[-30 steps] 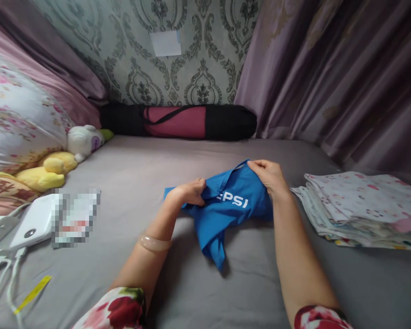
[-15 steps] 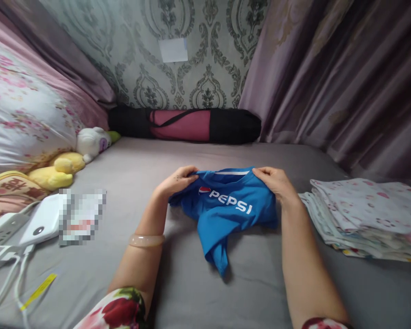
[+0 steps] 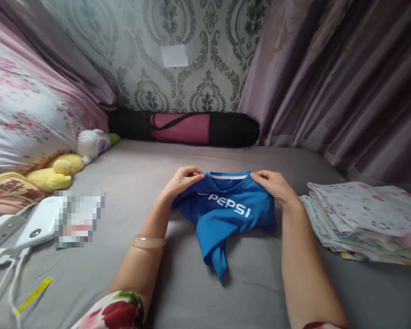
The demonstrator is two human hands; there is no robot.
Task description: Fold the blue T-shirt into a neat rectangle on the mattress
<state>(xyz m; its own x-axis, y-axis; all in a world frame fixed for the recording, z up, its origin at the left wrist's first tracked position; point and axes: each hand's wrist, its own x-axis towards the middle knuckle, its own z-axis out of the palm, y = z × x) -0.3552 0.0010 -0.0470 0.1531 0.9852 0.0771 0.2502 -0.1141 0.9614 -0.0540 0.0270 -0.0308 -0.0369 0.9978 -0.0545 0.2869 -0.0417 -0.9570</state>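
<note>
Centre of frame, on the grey bed sheet (image 3: 130,183): small blue cotton shirt with white lettering (image 3: 228,210), printed side up, lower part bunched toward the bottom of the frame. Left hand (image 3: 183,179) and right hand (image 3: 276,185) each pinch a shoulder beside the collar, fingers closed on the cloth, apparently holding the neckline taut and level. Right of frame: stack of folded floral-print cloths (image 3: 363,219), apart from the shirt.

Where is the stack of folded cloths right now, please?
The stack of folded cloths lies on the bed's right side, beside the right hand.
</note>
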